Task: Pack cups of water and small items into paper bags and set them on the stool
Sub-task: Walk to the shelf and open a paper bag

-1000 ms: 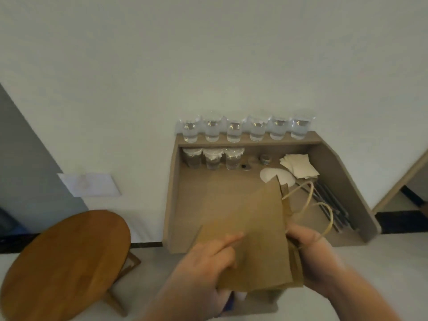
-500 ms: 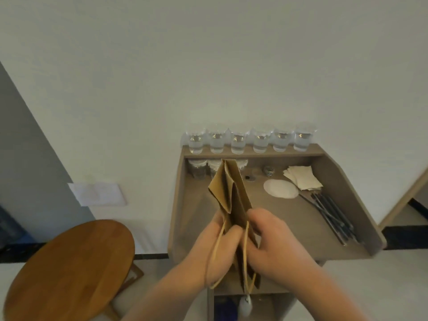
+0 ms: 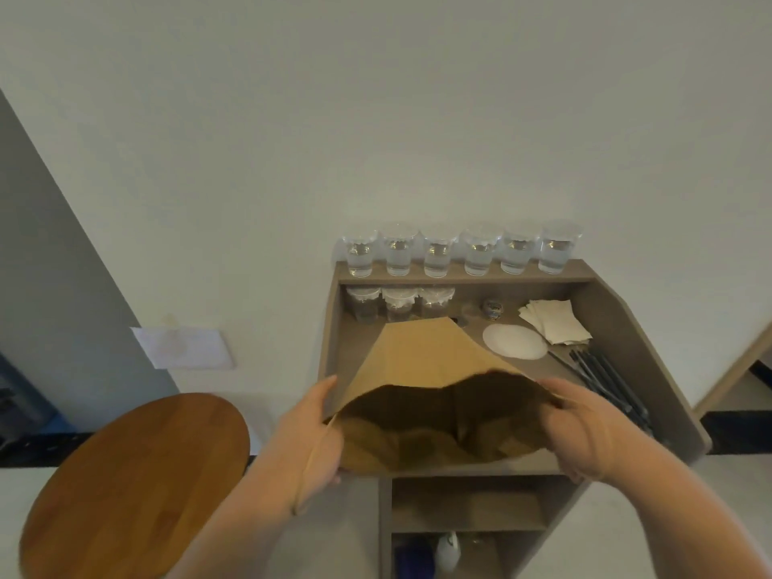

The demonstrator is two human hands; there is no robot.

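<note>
The paper bag lies on its side on the worktop with its mouth turned toward the person, most likely so that it can be filled from the front while the worktop carries its weight. The left hand holds the left edge of the mouth and the right hand the right edge. Each grip is closed on the paper, thumb above and fingers curled under, and the two pull apart so that the mouth gapes wide and dark. One cord handle drapes over the left wrist, out of the opening. The inside looks empty, though its depth is in shadow, so packing seems not yet begun. Six cups of water stand in a row on the raised ledge at the back, near the wall. Three covered cups stand under the ledge, just behind the bag's bottom fold. To the right, within reach of the right hand, lie one white round disc, one small stack of napkins whose number I cannot tell, one small round tin, and a bundle of dark sticks, too close together to count. One round wooden stool stands bare at the left, beside the worktop, ready to take a packed bag.
</note>
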